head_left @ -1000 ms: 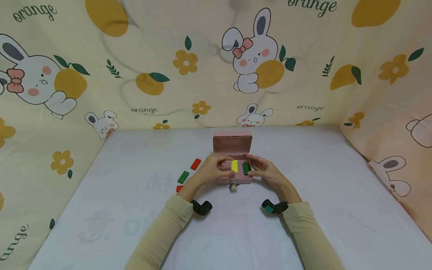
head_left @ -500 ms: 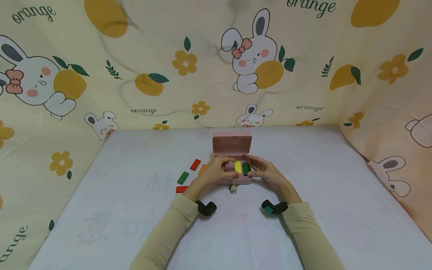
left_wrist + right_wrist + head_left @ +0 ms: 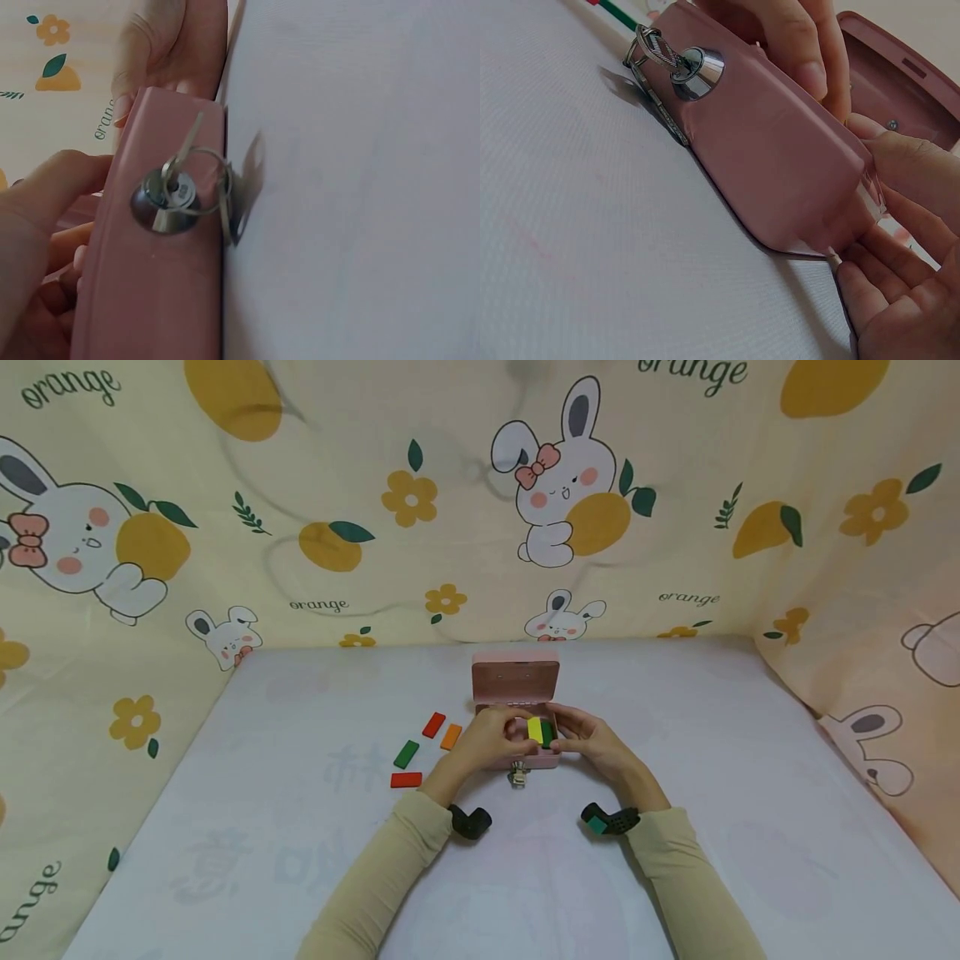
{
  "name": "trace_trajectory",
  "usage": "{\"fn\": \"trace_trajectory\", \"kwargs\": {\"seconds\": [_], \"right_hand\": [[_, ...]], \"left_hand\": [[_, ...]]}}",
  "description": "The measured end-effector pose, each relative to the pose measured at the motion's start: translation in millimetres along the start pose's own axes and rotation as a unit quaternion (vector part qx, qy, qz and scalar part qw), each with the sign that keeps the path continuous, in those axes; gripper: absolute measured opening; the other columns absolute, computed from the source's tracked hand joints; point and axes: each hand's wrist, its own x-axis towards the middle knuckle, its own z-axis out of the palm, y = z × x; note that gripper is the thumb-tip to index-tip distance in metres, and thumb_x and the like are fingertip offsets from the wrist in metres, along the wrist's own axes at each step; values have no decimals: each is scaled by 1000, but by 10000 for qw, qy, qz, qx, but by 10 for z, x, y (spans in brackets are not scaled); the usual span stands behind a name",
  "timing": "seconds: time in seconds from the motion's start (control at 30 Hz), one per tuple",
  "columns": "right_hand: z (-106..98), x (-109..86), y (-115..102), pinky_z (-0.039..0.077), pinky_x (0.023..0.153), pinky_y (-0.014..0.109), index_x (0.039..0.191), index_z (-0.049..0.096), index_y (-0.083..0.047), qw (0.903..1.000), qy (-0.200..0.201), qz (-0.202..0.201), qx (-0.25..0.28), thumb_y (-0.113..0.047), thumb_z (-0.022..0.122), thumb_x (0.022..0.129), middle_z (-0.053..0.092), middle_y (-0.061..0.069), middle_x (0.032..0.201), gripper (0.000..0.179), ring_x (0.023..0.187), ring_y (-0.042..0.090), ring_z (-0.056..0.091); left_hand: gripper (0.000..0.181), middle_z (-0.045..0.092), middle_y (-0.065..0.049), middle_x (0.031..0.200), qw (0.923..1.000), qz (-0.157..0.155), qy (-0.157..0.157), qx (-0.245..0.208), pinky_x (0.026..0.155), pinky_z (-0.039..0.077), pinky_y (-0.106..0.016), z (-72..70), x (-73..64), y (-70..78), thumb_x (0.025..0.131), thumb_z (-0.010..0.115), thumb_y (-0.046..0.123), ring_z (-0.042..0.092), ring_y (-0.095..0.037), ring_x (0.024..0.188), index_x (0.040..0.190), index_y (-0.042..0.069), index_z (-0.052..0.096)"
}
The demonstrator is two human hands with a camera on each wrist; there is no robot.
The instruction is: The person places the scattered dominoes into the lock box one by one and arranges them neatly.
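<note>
A pink metal cash box (image 3: 497, 762) stands on the table with its lid (image 3: 516, 682) raised and a key in its front lock (image 3: 699, 73). My left hand (image 3: 487, 739) reaches into it, thumb and fingers pinching a yellow block (image 3: 535, 730) by its ends. Right beside that block a green block (image 3: 547, 733) stands near the box's right wall. My right hand (image 3: 600, 747) grips the right side of the box, the thumb over the rim and the other fingers along the outside. In both wrist views the front wall hides the blocks inside.
Left of the box lie loose blocks: a red block (image 3: 433, 724), an orange block (image 3: 451, 737), a green domino-shaped block (image 3: 407, 754) and another red block (image 3: 406, 780). Keys on a ring (image 3: 225, 202) hang from the lock. A patterned cloth (image 3: 465, 527) rises behind the white table (image 3: 675, 727).
My left hand has moved right with the yellow block, bringing it up against the green block. The orange block has come into view behind the left hand. My right hand stays in place.
</note>
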Motion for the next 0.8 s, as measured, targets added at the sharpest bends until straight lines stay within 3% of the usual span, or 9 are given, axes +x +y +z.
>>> {"fn": "trace_trajectory", "kwargs": {"seconds": [0.3,0.6,0.73,0.8], "right_hand": [[3,3,-2,27,114,24,149,26,2,10000,38,1,-58,-6,66,88,19,22,159,74,150,37,15],[16,-1,-11,28,114,21,150,25,3,10000,45,28,-44,-6,67,88,18,21,160,75,150,37,14],[12,-1,-3,29,112,17,150,26,2,10000,65,30,-39,-7,67,88,18,20,160,75,150,37,14],[12,1,-2,32,110,14,150,26,2,10000,68,29,-3,-7,68,87,17,21,160,76,150,37,13]], "left_hand": [[47,46,1,77,9991,-184,-7,378,62,30,-19,42,16,45,84,73,33,44,-11,73,123,9,63],[48,52,1,76,9951,-295,-62,944,59,29,-18,83,32,56,87,70,34,43,-8,68,126,10,61],[48,60,-3,85,9946,-347,-119,971,63,36,-21,86,36,54,88,69,35,49,-13,74,128,10,60],[48,66,-4,96,9940,-330,-99,1042,71,44,-25,85,39,56,88,69,35,55,-15,82,128,10,61]]}}
